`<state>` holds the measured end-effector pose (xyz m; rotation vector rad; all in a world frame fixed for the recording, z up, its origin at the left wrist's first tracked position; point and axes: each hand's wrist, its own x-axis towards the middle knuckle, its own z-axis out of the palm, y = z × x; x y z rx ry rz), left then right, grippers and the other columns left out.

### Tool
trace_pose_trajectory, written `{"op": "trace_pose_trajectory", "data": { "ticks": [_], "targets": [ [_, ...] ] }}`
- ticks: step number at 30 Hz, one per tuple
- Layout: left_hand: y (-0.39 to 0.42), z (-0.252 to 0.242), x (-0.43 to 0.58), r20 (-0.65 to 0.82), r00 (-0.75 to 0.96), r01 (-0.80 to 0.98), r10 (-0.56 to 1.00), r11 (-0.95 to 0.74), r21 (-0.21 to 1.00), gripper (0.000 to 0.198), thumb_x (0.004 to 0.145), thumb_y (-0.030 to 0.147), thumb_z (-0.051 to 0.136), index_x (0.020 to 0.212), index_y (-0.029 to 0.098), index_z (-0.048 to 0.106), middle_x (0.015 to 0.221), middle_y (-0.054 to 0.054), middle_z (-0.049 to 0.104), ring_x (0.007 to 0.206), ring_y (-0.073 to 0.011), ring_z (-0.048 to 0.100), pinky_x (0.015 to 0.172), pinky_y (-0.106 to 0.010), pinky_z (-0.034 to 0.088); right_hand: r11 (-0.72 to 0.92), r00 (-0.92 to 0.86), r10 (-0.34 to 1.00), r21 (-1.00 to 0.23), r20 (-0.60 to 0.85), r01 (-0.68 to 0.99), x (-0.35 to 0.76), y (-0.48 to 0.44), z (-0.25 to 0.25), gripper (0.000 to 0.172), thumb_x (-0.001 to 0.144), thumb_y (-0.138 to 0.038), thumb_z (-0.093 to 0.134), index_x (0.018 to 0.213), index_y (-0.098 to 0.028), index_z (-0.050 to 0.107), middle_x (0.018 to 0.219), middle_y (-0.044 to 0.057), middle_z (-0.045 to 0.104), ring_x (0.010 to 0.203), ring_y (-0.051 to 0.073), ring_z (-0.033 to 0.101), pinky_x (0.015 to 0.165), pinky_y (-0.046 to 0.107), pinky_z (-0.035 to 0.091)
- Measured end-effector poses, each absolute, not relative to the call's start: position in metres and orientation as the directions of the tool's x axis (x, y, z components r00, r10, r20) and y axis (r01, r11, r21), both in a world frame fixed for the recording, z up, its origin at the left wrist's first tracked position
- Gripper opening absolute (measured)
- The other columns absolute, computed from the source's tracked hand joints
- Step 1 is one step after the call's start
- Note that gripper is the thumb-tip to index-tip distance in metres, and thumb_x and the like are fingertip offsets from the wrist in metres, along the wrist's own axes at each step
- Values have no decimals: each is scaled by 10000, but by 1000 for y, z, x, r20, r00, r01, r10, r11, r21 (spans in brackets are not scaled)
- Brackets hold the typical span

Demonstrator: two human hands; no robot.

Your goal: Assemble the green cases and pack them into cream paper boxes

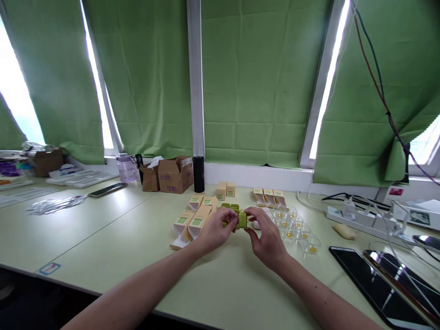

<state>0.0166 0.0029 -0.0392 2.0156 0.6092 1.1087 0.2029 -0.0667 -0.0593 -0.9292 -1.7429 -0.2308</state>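
Head view: one small green container (243,219) is pinched by the fingertips of both left hand (216,229) and right hand (270,240), over the table (120,233). Clear cups (289,234), being near, could be knocked by a careless right wrist.

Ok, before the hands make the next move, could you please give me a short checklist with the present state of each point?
1. Left hand has a grip on the green piece: ok.
2. Right hand has a grip on its right end: ok.
3. Green piece fully shut: cannot tell, it is partly covered.
4. Front cartons closed: not ok, flaps stand open.
5. Clear cups untouched by the right hand: cannot tell, they are close beside it.
6. Dark-screened device apart from both hands: ok.
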Motion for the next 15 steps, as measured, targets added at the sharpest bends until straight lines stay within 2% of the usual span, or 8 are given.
{"op": "trace_pose_trajectory", "data": {
  "ticks": [15],
  "targets": [
    [3,-37,16,488,515,35,705,-585,810,360,944,510,681,865,166,612,734,-22,642,646,-150,626,655,-280,505,671,-76,470,-300,879,678,202,-65,-59,439,912,-85,569,1314,-261,576,1239,122,706,1097,291,708,892,468,658]
  ]
}}
